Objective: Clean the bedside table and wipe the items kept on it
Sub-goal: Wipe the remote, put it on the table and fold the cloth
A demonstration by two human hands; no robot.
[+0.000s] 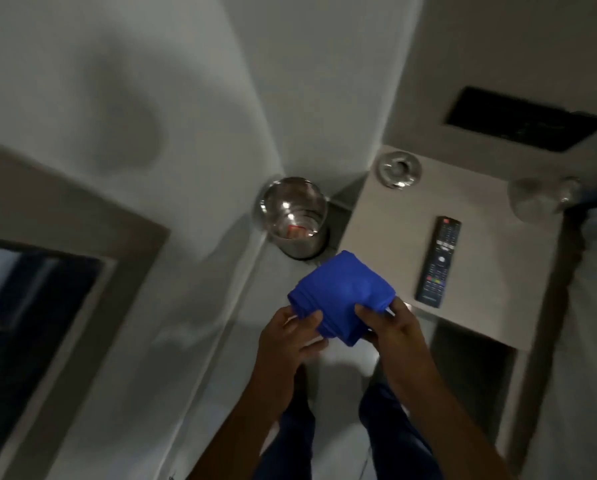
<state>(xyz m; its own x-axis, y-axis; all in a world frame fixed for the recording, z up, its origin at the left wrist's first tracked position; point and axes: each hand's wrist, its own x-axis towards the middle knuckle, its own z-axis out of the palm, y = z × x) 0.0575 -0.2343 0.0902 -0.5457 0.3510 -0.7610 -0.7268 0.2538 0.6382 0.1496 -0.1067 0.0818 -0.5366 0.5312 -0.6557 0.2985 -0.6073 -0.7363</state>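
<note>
A folded blue cloth [338, 292] is held in front of me by both hands, just left of the bedside table's near corner. My left hand [286, 337] grips its left edge and my right hand [390, 327] grips its right edge. The pale bedside table [491, 271] stands to the right. On it lie a black remote control [438, 262], a round glass ashtray [399, 169] at the far left corner, and a clear glass item [539, 199] at the far right, too blurred to identify.
A shiny metal waste bin [295, 220] stands in the wall corner left of the table, with something red inside. A dark panel [525, 119] is set in the wall above the table. A framed dark surface [30, 306] fills the left. White bedding [594, 306] borders the right.
</note>
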